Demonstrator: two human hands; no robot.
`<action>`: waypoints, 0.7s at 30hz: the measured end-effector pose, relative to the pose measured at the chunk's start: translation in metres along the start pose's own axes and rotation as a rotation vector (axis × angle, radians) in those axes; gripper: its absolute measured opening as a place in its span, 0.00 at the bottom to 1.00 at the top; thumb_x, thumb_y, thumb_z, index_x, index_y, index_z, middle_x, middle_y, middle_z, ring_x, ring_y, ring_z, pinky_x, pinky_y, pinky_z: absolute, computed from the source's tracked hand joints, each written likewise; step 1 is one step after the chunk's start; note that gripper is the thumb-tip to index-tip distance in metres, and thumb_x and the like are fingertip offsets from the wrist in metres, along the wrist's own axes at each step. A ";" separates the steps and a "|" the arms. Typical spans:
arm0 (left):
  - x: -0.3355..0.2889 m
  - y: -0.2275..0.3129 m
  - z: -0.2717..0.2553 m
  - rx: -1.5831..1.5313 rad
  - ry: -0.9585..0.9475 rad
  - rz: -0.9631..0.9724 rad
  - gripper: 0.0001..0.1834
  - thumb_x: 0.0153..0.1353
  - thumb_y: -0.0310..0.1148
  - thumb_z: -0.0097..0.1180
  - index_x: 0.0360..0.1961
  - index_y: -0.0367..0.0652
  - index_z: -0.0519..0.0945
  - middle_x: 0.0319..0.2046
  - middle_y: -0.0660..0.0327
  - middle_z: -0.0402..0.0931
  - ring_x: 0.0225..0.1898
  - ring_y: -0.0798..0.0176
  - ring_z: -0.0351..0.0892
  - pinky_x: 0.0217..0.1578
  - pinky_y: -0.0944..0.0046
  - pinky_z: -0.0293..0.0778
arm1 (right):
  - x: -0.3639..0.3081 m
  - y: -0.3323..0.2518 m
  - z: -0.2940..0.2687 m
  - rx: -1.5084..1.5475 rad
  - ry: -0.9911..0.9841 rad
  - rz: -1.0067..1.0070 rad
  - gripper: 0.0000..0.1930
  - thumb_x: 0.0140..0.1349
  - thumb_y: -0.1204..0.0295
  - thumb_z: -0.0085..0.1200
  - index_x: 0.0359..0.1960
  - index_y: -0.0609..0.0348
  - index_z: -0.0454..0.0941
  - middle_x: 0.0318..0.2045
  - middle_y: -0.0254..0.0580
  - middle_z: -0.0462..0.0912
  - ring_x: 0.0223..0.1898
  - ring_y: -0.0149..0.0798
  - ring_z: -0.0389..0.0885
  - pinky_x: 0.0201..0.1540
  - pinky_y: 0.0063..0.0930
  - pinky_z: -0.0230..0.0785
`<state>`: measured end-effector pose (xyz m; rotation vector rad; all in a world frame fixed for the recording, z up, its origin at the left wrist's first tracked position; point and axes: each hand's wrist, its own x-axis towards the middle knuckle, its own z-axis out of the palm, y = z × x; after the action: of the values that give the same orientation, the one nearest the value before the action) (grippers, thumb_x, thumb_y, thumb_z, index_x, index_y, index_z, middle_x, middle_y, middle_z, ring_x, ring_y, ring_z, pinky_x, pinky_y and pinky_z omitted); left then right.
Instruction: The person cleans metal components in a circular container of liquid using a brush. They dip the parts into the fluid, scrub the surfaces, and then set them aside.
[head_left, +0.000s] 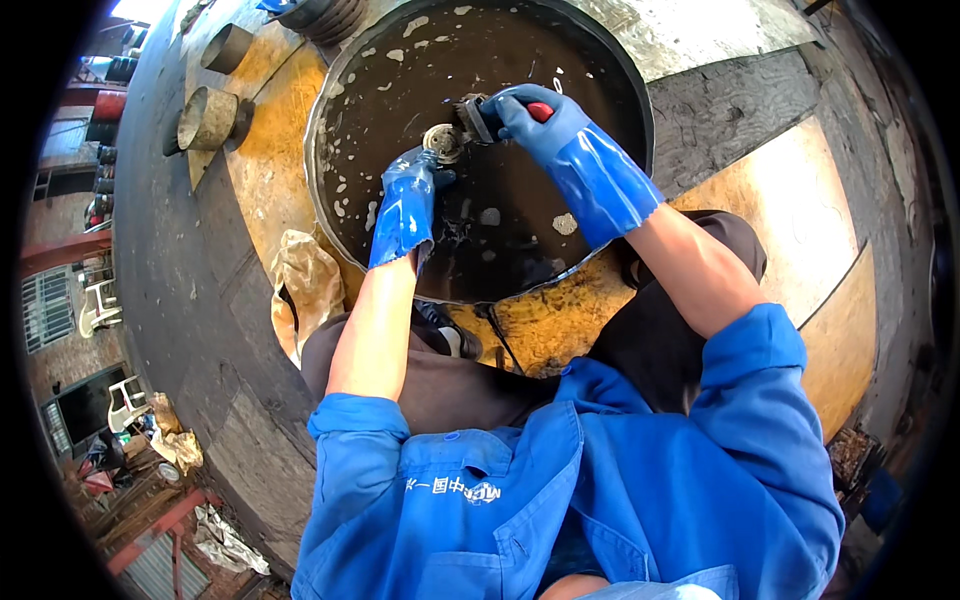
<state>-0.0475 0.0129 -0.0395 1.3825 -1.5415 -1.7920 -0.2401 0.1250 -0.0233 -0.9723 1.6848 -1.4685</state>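
Over a wide round tub (313,180) of dark liquid, my left hand (408,178), in a blue rubber glove, grips a small round metal part (443,143) with a ringed face. My right hand (540,122), gloved the same way, is closed around a brush with a red handle (540,112). The dark brush head (476,118) points left and meets the upper right side of the metal part; whether the bristles press on it I cannot tell. Both hands are above the liquid, and the left fingertips are partly hidden behind the part.
Pale foam patches (565,224) float in the tub. Left of it stand two metal cylinders (208,118) (228,48), with a stack of rings (325,18) behind. A stained cloth or bag (303,285) lies by my left knee. Worn boards (775,195) cover the floor at right.
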 end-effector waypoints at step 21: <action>0.011 0.018 -0.007 -0.120 -0.018 0.263 0.14 0.70 0.30 0.61 0.53 0.34 0.84 0.41 0.57 0.87 0.37 0.61 0.86 0.39 0.61 0.83 | 0.010 -0.002 -0.012 -0.006 -0.002 -0.085 0.15 0.75 0.64 0.56 0.53 0.61 0.85 0.43 0.39 0.90 0.42 0.29 0.86 0.50 0.26 0.79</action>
<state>-0.0515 -0.0051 -0.0270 1.0565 -1.5189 -1.7078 -0.2554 0.1217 -0.0198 -1.0604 1.6653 -1.5176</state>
